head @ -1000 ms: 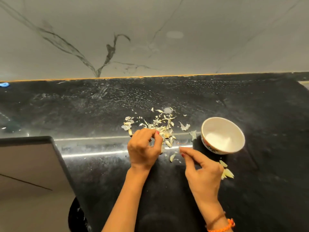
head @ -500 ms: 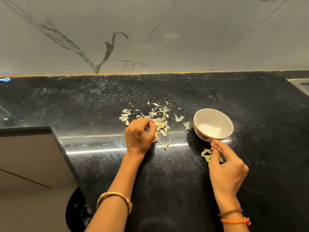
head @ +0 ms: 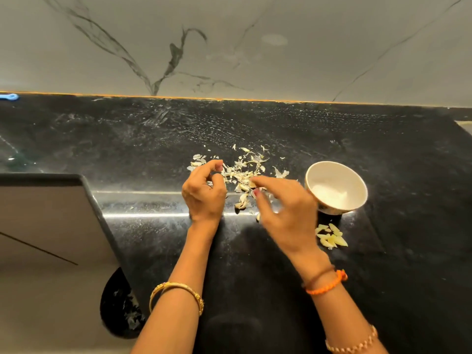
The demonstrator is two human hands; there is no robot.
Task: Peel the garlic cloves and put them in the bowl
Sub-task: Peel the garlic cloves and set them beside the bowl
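Left hand (head: 204,192): fingers curled in, thumb and index tips nearly meeting at the left edge of the pile; cannot tell whether they pinch anything. Right hand (head: 283,208): fingers loosely spread, index fingertip reaching into the pile, motion-blurred, nothing visibly gripped.

Scattered pile of pale papery garlic skins and cloves (head: 242,172) lies on the glossy black stone countertop (head: 408,175), at 12 o'clock from both hands. Small round white ceramic bowl (head: 336,187) stands at 3 o'clock from the pile, just beside the right hand; its contents are unclear. Small cluster of pale yellow peeled garlic pieces (head: 331,236) lies on the counter at 6 o'clock from the bowl, close to it, outside it.
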